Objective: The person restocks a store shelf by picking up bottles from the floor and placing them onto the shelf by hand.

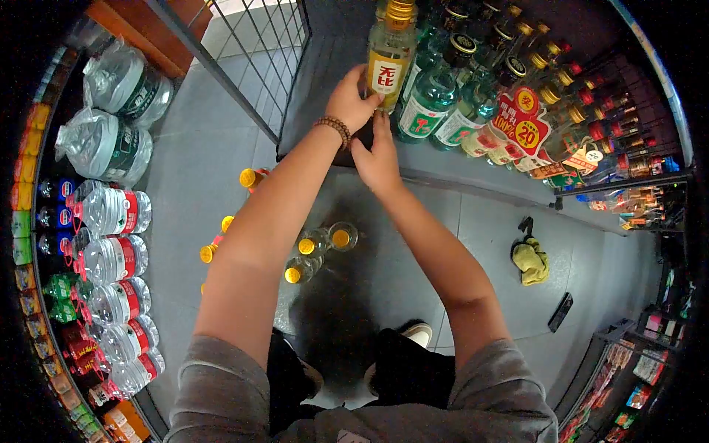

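Observation:
My left hand (351, 102), with a beaded bracelet on the wrist, is closed around the lower part of a clear glass bottle (389, 55). This bottle has a yellow cap and a yellow-and-white label with red characters, and stands upright at the shelf's left part. Just below its base is my right hand (378, 156), fingers stretched up and thumb apart; whether the fingertips touch the bottle is unclear. Green-tinted bottles (428, 103) stand right beside it on the grey shelf (325, 81). Yellow-capped bottles (314, 242) stand on the floor between my arms, and more caps (251, 178) show left of my left forearm.
Large water jugs (118, 210) line the left side. A wire rack panel (251, 52) borders the shelf's left end. A red price sign (523, 122) hangs before the bottles. A yellow-green cloth item (530, 262) and a dark flat object (560, 312) lie on the floor at right.

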Available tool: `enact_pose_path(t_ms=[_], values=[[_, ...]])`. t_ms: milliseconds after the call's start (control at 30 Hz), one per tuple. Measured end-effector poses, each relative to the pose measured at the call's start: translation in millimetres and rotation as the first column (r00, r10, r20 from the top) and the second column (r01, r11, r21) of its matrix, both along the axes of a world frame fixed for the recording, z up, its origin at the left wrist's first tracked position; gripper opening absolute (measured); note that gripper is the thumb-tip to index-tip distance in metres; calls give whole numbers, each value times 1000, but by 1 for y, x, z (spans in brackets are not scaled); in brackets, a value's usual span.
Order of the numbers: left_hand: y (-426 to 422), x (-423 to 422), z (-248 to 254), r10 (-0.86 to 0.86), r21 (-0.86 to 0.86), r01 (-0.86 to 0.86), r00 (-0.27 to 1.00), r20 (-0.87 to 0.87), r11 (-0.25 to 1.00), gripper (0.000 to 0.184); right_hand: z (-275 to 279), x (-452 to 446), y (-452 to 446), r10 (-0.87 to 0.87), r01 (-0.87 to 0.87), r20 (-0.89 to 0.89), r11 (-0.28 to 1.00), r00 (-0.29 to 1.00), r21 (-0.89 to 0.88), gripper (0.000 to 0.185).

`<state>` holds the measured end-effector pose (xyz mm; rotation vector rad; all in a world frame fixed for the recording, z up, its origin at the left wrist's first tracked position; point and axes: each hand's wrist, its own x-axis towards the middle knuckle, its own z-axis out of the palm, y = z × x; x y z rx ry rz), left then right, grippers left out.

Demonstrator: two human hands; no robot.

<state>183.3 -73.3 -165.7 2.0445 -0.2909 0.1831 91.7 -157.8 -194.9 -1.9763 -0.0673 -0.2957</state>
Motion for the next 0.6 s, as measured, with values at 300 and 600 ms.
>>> enact_pose_path(t_ms=[300,600], values=[[-5,3,9,-22,39,24,998,-54,999,65,-4,13,-3,-12,12,1,1000,1000,-23,76],[-13,5,9,28,45,-25,996,-79,999,59,3,15,-6,-30,29,-3,999,1000,-30,78]])
